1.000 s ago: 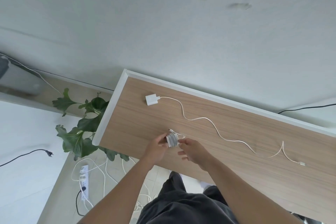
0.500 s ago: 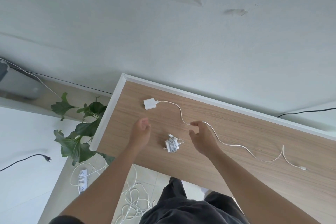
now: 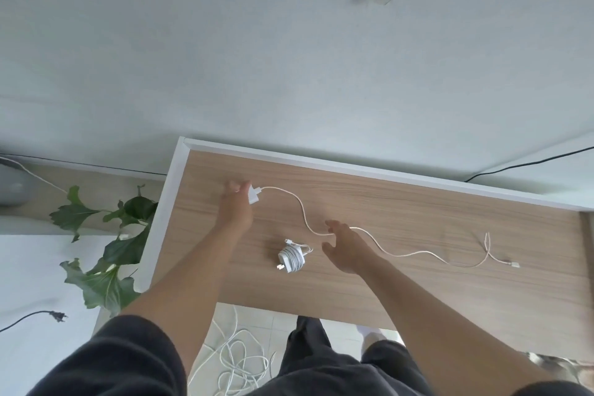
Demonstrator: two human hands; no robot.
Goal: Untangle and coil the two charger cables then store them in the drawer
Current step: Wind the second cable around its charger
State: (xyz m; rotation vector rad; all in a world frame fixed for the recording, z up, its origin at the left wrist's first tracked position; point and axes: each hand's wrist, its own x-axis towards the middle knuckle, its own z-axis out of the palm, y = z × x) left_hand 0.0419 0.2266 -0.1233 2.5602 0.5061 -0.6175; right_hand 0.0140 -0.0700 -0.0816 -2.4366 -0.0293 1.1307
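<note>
left hand (image 3: 236,202) seemingly pinches the white adapter (image 3: 253,195); right hand (image 3: 345,246) spread above its cable (image 3: 302,212).

Landmark: coiled white charger bundle (image 3: 292,255) on the wood-grain desk top (image 3: 401,270), near its front edge. Left and behind the bundle, the left hand (image 3: 235,206) touches the white square plug block (image 3: 253,195). From the block a loose white cable (image 3: 414,254) runs right, passing behind the bundle, under the right hand (image 3: 345,251), ending far right. Left of the desk, beyond its edge: green leafy plant (image 3: 106,247). Below the bundle, on the floor: tangled white cords (image 3: 236,360).
</note>
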